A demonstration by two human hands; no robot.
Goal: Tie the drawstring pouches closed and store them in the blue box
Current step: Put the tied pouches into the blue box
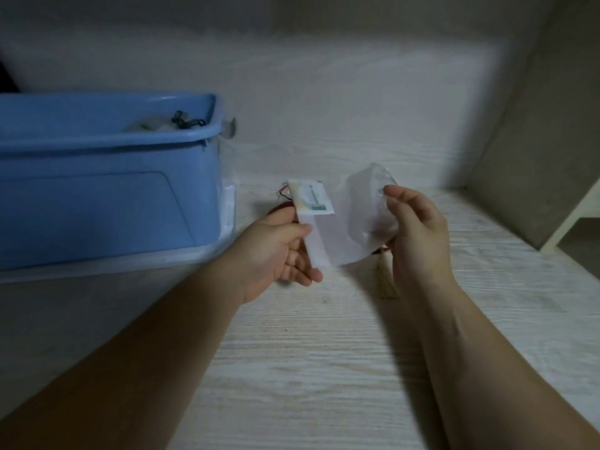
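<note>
Sheer white pouch (360,219), left hand (276,251) gripping one end, right hand (418,228) pinching the other, blue box (97,206) nearby

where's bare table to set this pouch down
Bare tabletop lies between the forearms, near you, and behind the pouch toward the back wall. Crowded: between the blue box and the left hand, where a white packet is.

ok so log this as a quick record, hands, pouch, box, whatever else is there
sheer white pouch: held up over the table
left hand: grips its flat end
right hand: pinches its puffed end
tassel: hangs under the right hand
blue box: left, open, white bundle with a dark cord inside
table: pale wood grain
</note>
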